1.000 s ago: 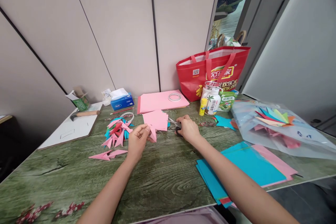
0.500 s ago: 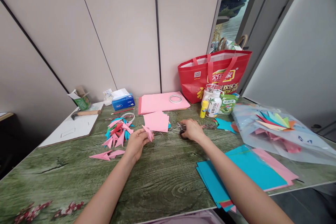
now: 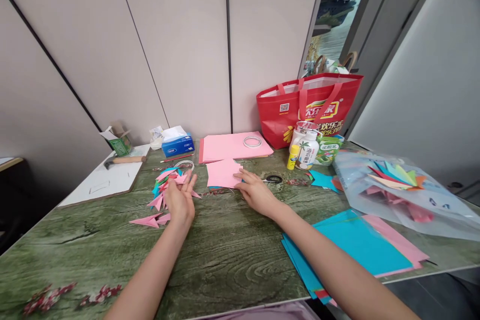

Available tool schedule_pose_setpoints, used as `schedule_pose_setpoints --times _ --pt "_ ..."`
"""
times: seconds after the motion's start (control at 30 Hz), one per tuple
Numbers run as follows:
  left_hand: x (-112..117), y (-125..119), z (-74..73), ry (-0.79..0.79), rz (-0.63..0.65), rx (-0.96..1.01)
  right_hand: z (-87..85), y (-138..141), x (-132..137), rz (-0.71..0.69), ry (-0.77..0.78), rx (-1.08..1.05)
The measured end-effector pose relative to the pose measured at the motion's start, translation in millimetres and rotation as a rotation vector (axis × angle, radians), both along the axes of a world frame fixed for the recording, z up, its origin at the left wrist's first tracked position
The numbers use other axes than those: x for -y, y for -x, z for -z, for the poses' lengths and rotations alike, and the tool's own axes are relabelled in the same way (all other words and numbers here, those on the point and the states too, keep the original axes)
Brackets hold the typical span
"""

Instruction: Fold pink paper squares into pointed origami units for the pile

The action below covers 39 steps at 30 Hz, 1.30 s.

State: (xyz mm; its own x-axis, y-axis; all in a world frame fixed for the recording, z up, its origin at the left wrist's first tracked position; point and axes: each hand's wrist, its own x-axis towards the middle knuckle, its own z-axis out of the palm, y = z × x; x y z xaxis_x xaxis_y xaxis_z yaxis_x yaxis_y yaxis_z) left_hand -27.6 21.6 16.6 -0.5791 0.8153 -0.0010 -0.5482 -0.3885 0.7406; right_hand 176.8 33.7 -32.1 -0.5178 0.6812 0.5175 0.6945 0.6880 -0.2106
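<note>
1. Head view, my hands: my left hand [image 3: 180, 204] is open, palm turned up and fingers loosely spread, over the right side of a heap of folded paper [image 3: 163, 176]; I cannot tell whether it touches a piece. My right hand [image 3: 260, 194] is half curled, its fingertips at the right edge of the small pink sheets [image 3: 224, 174]; whether they pinch one, I cannot tell.

2. Where the paper is: the small pink sheets lie flat about midway across the table [image 3: 232, 260], nearer its far edge. The heap is left of them, with two pink folded pieces [image 3: 147, 221] on its near side.

3. How far along: judging by the heap, many pieces are folded. The small pink sheets look unworked, and large pink sheets [image 3: 227, 146] by the far edge and blue sheets [image 3: 360, 245] at the near edge lie flat too.

4. Edges and room: the blue sheets poke a corner past the near edge, under my right forearm, so a sleeve-level brush could shift them. Scissors [image 3: 274, 179] sit just beyond my right hand. A plastic bag [image 3: 356, 180] takes up the table's right end. Between my forearms, towards the near edge, I judge there is ample room to work.
</note>
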Motion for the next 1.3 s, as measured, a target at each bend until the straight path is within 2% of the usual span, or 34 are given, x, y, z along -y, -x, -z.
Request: schedule_pose_setpoints --times 0.1,0.23,0.4,0.47,0.63,0.73,0.87,0.93,1.03,1.1,1.2,1.3 --pt "-2.0 4.1 -3.8 -0.071 -0.074 0.1 1.0 3.1 3.7 0.036 0.046 0.095" --pt "-3.0 2.7 -5.5 -0.036 -0.036 0.091 -1.0 3.6 5.4 0.067 0.085 0.139" --pt "-1.6 1.8 -6.5 -0.005 -0.055 0.088 0.0 5.5 1.6 0.096 0.038 0.064" --pt "-1.2 5.8 -6.4 -0.012 -0.018 0.059 1.8 6.0 -1.4 0.09 0.01 0.002" --pt "-2.4 13.5 -2.8 0.088 0.201 -0.02 2.5 5.8 -3.7 0.123 -0.017 -0.157" --pt "-0.9 7.4 2.0 0.155 0.332 -0.09 -0.7 6.4 -1.0 0.192 -0.021 -0.217" --pt "6.6 -6.9 11.4 0.204 0.5 -0.297 -4.1 8.1 1.2 0.238 -0.029 -0.263" --pt "11.3 -12.3 15.5 0.205 0.596 -0.393 -4.3 9.2 0.8 0.241 -0.008 -0.293" --pt "17.6 -17.5 18.5 0.154 0.82 -0.488 -3.4 10.7 -0.7 0.2 0.056 -0.375" --pt "20.7 -20.2 19.3 0.122 0.925 -0.533 -2.5 11.6 -1.7 0.167 0.101 -0.402" --pt "23.0 -24.0 21.3 0.12 0.981 -0.551 -1.5 11.8 -2.4 0.206 0.136 -0.419" --pt "22.6 -26.3 25.6 0.131 0.977 -0.545 -1.9 11.2 -2.5 0.269 0.155 -0.548"
